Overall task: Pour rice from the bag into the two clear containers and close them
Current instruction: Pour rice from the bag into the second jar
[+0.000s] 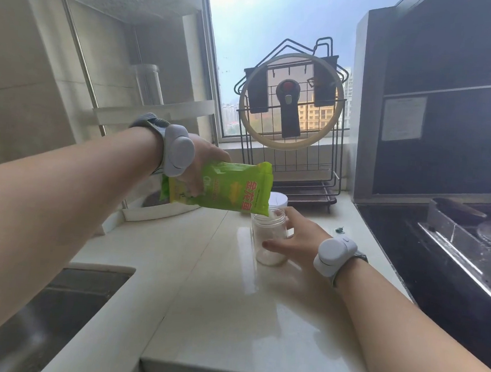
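Rice bag point(232, 186), green with red lettering, was held above the desk point(201, 285) by the left hand point(202, 164), fingers curled round its upper-left end. Bag lay nearly horizontal, its right lower corner tipped down over the mouth of a clear container point(269, 237). Container stood upright on the desk, lid off, with a shallow white layer of rice at the bottom. Right hand point(295, 241) gripped the container from its right side, thumb across the front, fingers round the back. A white-topped second container point(278, 200) stood just behind, mostly hidden by the bag. Both wrists wore white sensor bands. Sink point(37, 316) at lower left, dark stove point(454, 246) at right, wire rack with a glass pot lid point(290, 101) against the window.
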A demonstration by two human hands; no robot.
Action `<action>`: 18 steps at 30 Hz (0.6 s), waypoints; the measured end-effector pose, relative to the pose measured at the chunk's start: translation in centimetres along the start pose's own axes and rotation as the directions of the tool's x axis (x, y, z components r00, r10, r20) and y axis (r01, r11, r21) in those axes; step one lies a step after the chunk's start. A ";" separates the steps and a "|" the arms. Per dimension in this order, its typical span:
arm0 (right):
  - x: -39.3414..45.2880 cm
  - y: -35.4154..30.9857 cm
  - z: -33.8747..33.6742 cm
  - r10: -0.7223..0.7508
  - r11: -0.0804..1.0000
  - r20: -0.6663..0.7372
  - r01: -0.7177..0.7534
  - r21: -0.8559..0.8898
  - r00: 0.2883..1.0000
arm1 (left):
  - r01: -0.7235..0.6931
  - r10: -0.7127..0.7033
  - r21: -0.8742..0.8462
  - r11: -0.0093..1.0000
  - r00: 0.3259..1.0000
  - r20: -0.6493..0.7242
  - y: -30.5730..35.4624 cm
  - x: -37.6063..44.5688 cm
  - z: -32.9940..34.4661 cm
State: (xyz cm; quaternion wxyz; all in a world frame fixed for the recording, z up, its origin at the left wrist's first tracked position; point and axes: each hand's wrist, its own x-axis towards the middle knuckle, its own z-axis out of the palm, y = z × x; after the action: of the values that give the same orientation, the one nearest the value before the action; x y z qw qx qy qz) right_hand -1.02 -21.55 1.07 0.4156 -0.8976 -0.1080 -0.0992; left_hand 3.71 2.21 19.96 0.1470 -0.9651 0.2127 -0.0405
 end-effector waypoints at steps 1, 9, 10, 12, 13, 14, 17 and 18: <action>0.0 0.0 0.0 0.000 1.000 0.000 0.000 0.001 1.000 | 0.000 0.000 0.001 1.000 1.000 0.002 0.1 -0.1 -0.1; -0.1 0.1 0.0 -0.001 1.000 0.001 0.001 0.011 1.000 | -0.009 0.009 0.015 1.000 1.000 -0.005 0.0 0.1 -0.2; 0.0 0.0 0.0 -0.002 1.000 0.001 0.002 0.009 1.000 | -0.010 0.010 0.017 1.000 1.000 -0.006 0.0 0.1 -0.2; 0.0 0.0 0.0 -0.004 1.000 0.003 0.004 0.005 1.000 | -0.012 0.012 0.022 1.000 1.000 -0.005 0.0 0.1 -0.2; 0.0 0.1 0.0 -0.004 1.000 0.003 0.004 0.007 1.000 | -0.014 0.014 0.025 1.000 1.000 -0.003 0.0 0.1 -0.2; 0.0 0.1 0.0 -0.003 1.000 0.002 0.003 0.008 1.000 | -0.015 0.015 0.027 1.000 1.000 -0.003 0.0 0.2 -0.1; 0.0 0.0 0.0 -0.001 1.000 -0.002 0.001 -0.003 1.000 | -0.019 0.019 0.038 0.999 1.000 -0.003 -0.1 0.3 -0.2; 0.0 0.0 0.0 0.000 1.000 -0.004 0.000 -0.006 1.000 | -0.020 0.020 0.039 0.999 1.000 -0.001 -0.1 0.3 -0.2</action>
State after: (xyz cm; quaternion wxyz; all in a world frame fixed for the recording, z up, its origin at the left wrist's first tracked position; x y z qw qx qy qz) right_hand -1.03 -21.52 1.10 0.4130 -0.8988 -0.1069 -0.1011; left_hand 4.00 2.09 20.13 0.1660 -0.9599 0.2217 -0.0440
